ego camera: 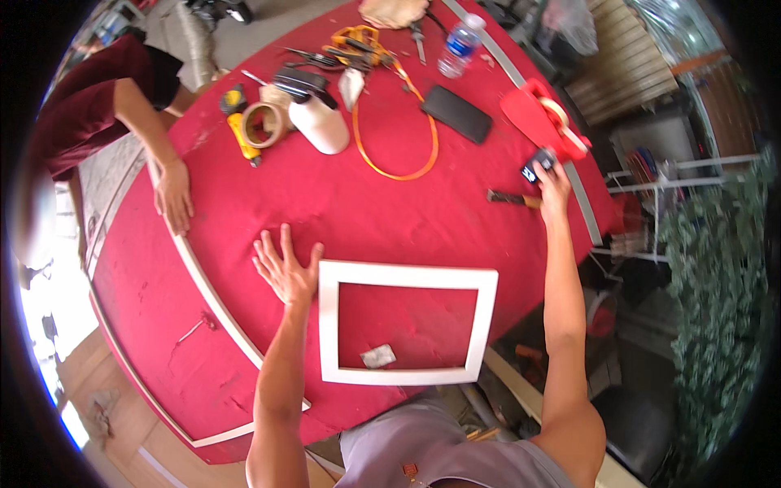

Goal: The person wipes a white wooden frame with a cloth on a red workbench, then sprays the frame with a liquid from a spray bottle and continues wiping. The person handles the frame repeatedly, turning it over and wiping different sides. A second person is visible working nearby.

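Note:
My left hand [287, 268] rests palm down on the red table cover with its fingers spread. Its thumb is by the upper left corner of a white rectangular frame [409, 274], which lies flat in front of me. Inside that frame's opening a small pale scrap [378, 356] lies on the cloth. My right hand [554, 189] is stretched out to the far right, gripping a small black object [536, 166] with white marks, too blurred to name exactly. Just below that hand lies a tool with a dark head and wooden handle [515, 199], partly hidden by the hand.
A red tape dispenser [540, 119], black phone-like case [456, 114], water bottle [460, 47], white spray bottle [320, 122], tape roll [263, 125], yellow-and-black tool [241, 125] and orange cord [396, 177] lie beyond. At left, another person's hand [175, 195] rests on a long white strip [213, 299].

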The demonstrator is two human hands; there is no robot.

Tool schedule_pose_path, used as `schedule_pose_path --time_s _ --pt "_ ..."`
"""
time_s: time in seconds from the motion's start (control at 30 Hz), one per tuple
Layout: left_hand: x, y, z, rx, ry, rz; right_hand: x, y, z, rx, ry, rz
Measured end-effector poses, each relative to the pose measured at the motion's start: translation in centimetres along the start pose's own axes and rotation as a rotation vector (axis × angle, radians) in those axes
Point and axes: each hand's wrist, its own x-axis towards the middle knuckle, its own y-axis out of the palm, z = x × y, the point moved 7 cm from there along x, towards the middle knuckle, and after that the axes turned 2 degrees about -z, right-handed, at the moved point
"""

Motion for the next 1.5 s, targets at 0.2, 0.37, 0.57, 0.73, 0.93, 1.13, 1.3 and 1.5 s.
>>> schedule_pose_path --time_s 0.2,0.37,0.57,0.73,0.93,1.13,1.3,1.5 --pt "0.1 -0.7 -0.2 -0.061 -0.050 0.092 0.4 -1.1 -2.6 -0.091 -0.057 -0.049" --pt "0.0 -0.9 -0.3 -0.047 -0.030 0.103 -2.3 -0.1 -0.6 -0.301 -0.131 -0.126" --pt "-0.5 -0.7 0.1 -0.053 -0.050 0.124 -11.7 11.7 8.5 -0.549 -0.887 -0.229" --pt "0.3 -0.9 -0.5 -0.081 -0.019 0.120 7.3 34.2 3.4 -0.264 -0.223 0.538" --pt "0.0 -1.1 -0.3 -0.107 -0.068 0.128 18.9 42.9 -0.4 -0.558 0.136 0.373" --pt "0.0 -0.3 -0.1 -0.139 -0.098 0.163 21.5 42.3 0.4 -0.041 -0.040 -0.068" --pt "0.0 -1.3 -0.2 -0.152 -0.050 0.068 9.9 32.5 14.5 -0.140 -0.694 -0.140" --pt "-0.6 -1.2 0.2 -0.187 -0.075 0.041 -12.0 17.5 15.7 0.033 -0.587 -0.011"
